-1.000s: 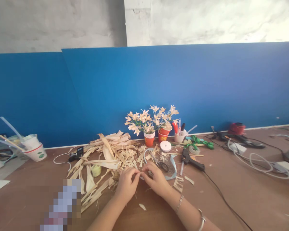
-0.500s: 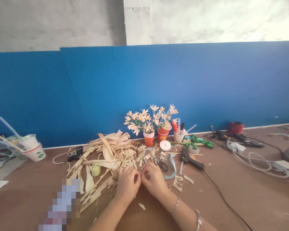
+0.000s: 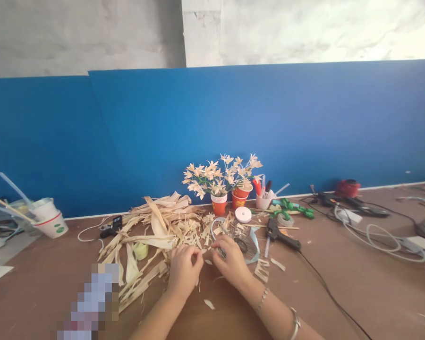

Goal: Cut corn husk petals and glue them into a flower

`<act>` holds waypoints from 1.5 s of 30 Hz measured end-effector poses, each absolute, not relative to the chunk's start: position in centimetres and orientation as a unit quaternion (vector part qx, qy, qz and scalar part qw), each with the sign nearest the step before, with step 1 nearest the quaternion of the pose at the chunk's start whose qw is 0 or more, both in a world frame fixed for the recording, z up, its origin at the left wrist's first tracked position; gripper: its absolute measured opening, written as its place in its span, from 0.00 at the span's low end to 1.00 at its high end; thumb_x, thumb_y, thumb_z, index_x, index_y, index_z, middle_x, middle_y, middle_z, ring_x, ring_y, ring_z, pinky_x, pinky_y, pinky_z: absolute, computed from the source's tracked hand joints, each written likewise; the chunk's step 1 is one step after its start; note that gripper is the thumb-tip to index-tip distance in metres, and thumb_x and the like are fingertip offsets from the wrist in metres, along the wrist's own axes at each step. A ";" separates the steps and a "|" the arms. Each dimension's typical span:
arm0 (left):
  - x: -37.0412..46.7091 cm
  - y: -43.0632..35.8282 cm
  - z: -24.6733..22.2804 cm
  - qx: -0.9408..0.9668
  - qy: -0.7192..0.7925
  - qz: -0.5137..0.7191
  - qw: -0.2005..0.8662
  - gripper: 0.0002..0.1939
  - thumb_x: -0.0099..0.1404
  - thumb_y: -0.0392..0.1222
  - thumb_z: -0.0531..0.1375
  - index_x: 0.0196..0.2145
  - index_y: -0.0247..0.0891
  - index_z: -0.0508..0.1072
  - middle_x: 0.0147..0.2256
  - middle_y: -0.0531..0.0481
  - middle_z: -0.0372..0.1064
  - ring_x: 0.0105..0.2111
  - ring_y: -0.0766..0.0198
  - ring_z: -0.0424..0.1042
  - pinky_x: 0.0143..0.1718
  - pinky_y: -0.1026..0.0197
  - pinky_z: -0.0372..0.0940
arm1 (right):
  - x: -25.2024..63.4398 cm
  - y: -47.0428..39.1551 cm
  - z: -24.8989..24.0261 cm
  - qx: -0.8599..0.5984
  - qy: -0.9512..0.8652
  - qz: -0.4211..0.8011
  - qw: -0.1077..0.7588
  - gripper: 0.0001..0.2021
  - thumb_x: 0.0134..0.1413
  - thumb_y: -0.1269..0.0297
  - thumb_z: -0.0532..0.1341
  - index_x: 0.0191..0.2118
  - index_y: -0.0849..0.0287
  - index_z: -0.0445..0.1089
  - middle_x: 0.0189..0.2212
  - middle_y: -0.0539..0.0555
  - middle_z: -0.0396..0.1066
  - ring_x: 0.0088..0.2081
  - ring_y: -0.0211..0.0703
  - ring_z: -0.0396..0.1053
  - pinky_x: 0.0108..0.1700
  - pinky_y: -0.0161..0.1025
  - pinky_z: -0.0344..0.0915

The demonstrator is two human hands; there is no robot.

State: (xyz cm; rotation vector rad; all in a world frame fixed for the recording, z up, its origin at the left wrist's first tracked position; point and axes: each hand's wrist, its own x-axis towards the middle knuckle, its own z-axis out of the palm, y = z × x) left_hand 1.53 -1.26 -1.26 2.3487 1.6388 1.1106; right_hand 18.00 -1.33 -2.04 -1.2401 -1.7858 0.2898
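My left hand (image 3: 186, 270) and my right hand (image 3: 231, 260) face each other over the table, fingertips pinched and a short gap apart. Between them spans a small pale husk strip (image 3: 206, 250), gripped at its ends as far as I can see. A heap of dried corn husks (image 3: 159, 224) lies behind and left of my left hand. Just beyond my right hand are scissors (image 3: 241, 244), partly hidden, and a light blue ribbon (image 3: 255, 245). Below the hands rests a loose husk scrap (image 3: 209, 304).
Husk flowers (image 3: 216, 177) stand in red paper cups (image 3: 218, 205) at the back. A white spool (image 3: 243, 215) and a corded black glue gun (image 3: 283, 236) lie to the right. A yellow-green tape roll (image 3: 140, 250) sits among the husks. White cables (image 3: 378, 241) cross the far right.
My hands have drawn slightly apart, so the small husk strip now shows between the fingertips. Another small scrap shows on the table just below them.
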 end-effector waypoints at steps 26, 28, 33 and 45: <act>1.1 -0.9 -1.8 0.761 0.566 0.317 -0.002 0.11 0.61 0.39 0.53 0.21 0.40 0.67 0.24 0.51 0.69 0.31 0.57 0.67 0.35 0.57 0.56 | 18.9 -0.8 -2.3 -0.582 -0.761 -0.005 0.289 0.11 0.52 0.74 0.55 0.38 0.55 0.73 0.44 0.57 0.67 0.45 0.49 0.61 0.42 0.42 0.55; 1.1 -0.9 -1.7 0.765 0.562 0.313 0.001 0.12 0.62 0.39 0.53 0.22 0.40 0.68 0.24 0.51 0.69 0.32 0.57 0.67 0.35 0.57 0.56 | 18.9 -0.6 -2.4 -0.590 -0.762 -0.027 0.266 0.12 0.52 0.73 0.56 0.39 0.53 0.73 0.50 0.57 0.64 0.50 0.53 0.57 0.45 0.46 0.54; 1.2 -0.9 -1.6 0.770 0.562 0.303 0.009 0.12 0.62 0.40 0.53 0.22 0.40 0.69 0.25 0.50 0.70 0.32 0.57 0.67 0.35 0.57 0.56 | 18.9 -0.4 -2.7 -0.585 -0.772 -0.041 0.246 0.08 0.53 0.70 0.58 0.32 0.54 0.74 0.56 0.56 0.60 0.56 0.56 0.52 0.50 0.50 0.52; 1.5 -1.1 -1.7 0.783 0.535 0.314 0.044 0.08 0.59 0.36 0.54 0.24 0.41 0.71 0.27 0.51 0.72 0.33 0.56 0.68 0.36 0.56 0.58 | 18.6 0.0 -3.0 -0.567 -0.789 -0.045 0.235 0.08 0.52 0.71 0.58 0.37 0.55 0.72 0.51 0.56 0.65 0.54 0.53 0.56 0.49 0.47 0.53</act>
